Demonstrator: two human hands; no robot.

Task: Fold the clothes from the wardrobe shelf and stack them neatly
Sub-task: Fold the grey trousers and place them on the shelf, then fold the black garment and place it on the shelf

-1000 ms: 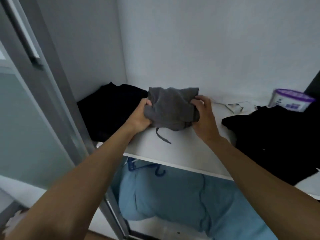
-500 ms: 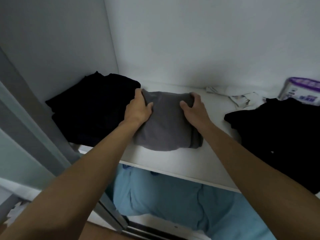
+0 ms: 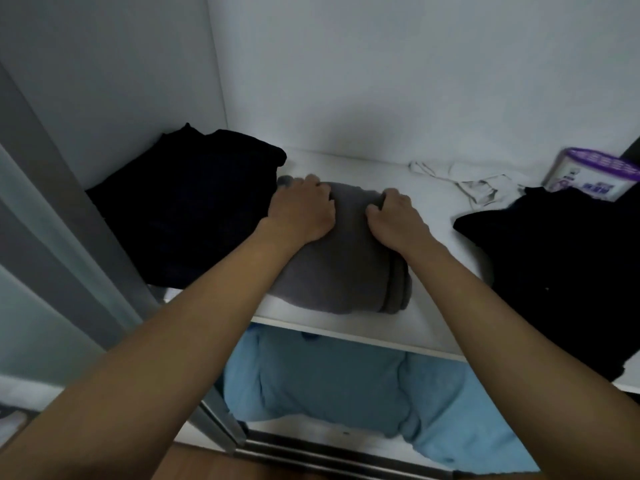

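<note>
A folded grey garment [image 3: 346,271] lies on the white wardrobe shelf [image 3: 433,216], near its front edge. Both my hands are on its far end. My left hand [image 3: 299,211] has its fingers curled over the far left edge of the garment. My right hand [image 3: 394,216] grips the far right edge, thumb on top. A folded black pile [image 3: 187,216] sits directly to the left, touching the grey garment. To the right an unfolded black garment [image 3: 554,265] spreads across the shelf.
A crumpled white cloth [image 3: 478,188] and a purple-lidded tub [image 3: 595,178] sit at the back right. Blue bedding [image 3: 329,382] fills the space under the shelf. The sliding door frame [image 3: 69,237] stands close on the left.
One second ago both hands held the grey garment bunched up above the shelf. It now lies flat and folded, and my hands have slid to its far edge.
</note>
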